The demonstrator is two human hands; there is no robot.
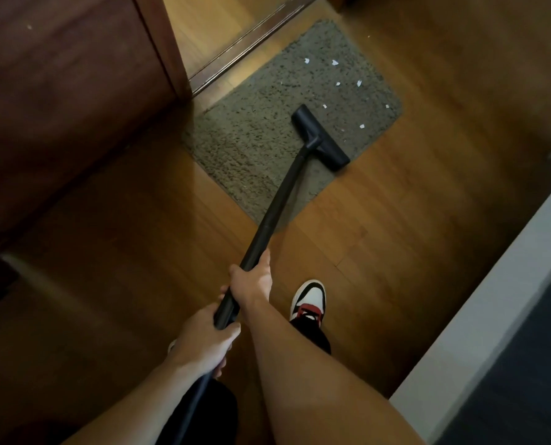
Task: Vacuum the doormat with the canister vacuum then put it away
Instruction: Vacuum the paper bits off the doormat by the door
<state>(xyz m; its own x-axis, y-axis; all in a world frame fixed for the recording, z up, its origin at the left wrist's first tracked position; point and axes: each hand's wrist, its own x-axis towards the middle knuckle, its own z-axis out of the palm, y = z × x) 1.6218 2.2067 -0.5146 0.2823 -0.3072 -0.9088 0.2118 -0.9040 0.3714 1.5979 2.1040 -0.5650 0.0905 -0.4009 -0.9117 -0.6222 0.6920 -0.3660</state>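
Two bare hands grip the long black tube of a vacuum wand (pixel 280 194), one behind the other. The right hand (pixel 253 281) is wrapped around the tube further up, and the left hand (pixel 203 342) is clamped on its near end, where a black hose (pixel 193 403) leads down and out of the bottom of the view. The wand slants forward and to the right to a wide black floor nozzle (pixel 320 138). The nozzle sits on the near right part of a shaggy grey-green rectangular doormat (pixel 251 139), with one end close to the mat's near edge. Several small white paper scraps (pixel 335 62) lie scattered on the mat beyond and to the right of the nozzle, apart from it. The mat lies at an angle on a glossy brown wooden plank floor (pixel 428 187), just in front of a dark metal threshold rail (pixel 235 49). A dark reddish-brown wooden panel (pixel 59 91) rises on the left. A white, black and red sneaker (pixel 309 298) stands on the floor just right of the right forearm. A pale grey ledge (pixel 492 300) runs along the lower right.
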